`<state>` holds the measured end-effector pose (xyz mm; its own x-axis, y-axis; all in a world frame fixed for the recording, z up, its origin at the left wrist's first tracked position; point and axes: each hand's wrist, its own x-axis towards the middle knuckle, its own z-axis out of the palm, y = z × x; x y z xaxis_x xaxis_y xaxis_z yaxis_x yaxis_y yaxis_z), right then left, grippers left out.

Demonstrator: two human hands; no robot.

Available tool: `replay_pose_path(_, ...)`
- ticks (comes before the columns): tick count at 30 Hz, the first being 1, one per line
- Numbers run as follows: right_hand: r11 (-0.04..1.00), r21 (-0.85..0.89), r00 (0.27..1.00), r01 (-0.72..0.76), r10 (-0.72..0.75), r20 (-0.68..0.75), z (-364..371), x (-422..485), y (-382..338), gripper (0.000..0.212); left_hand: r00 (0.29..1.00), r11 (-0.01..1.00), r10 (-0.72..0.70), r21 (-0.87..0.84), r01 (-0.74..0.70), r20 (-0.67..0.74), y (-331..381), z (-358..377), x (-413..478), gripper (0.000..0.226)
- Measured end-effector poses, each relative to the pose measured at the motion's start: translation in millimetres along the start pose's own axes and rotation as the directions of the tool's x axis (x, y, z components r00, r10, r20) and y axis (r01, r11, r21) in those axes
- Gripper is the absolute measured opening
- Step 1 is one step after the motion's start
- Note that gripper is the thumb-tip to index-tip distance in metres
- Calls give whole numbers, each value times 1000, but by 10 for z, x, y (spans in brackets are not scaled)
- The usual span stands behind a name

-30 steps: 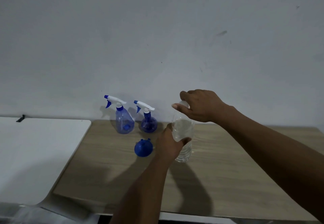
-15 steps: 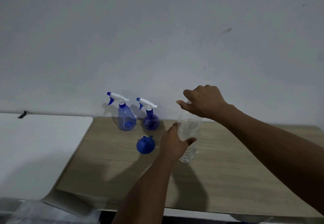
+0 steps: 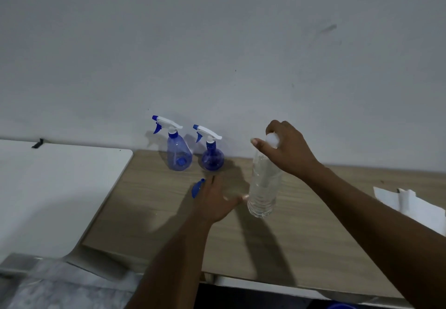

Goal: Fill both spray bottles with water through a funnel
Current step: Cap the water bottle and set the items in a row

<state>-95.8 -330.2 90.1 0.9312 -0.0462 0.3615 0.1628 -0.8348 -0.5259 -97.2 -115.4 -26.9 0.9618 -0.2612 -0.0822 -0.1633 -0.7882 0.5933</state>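
While our right hand (image 3: 288, 149) grips the white cap (image 3: 272, 140) atop the upright water bottle (image 3: 264, 183) on the wooden table (image 3: 301, 248), our left hand (image 3: 217, 200) lies open just beside the bottle's base, fingers spread, covering most of the blue funnel (image 3: 196, 188). Both spray bottles (image 3: 177, 150) (image 3: 211, 154) stand capped at the wall, behind the funnel.

Two blue spray bottles with white trigger heads are stood upright at the back of the desk (image 3: 301, 248), against the wall: a taller cone-shaped bottle (image 3: 179, 157) and, just right of it, a rounder darker bottle (image 3: 212, 159). A blue funnel (image 3: 196, 188) is seen in front, partly hidden. A clear water bottle (image 3: 264, 188) with a white cap is held upright, water showing inside.
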Motion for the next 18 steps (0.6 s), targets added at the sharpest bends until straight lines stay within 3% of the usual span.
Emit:
replay_pose_path(2,945,293,987,-146,157,-15,92,-83,1,36,998,992,-13,127,22,-69,-167,-49,62,82)
replay_pose_path(4,874,438,971,-211,237,-5,155,-144,-23,30,994,979,-41,193,60,-98,-292,-83,135,67)
replay_pose_path(13,835,503,967,-222,254,6,172,-197,-24,18,993,964,-113,239,117,-29,-459,-83,339,34)
replay_pose_path(18,843,493,966,-217,259,-18,106,-252,-16,19,994,981,-110,161,108,0,-295,12,323,19)
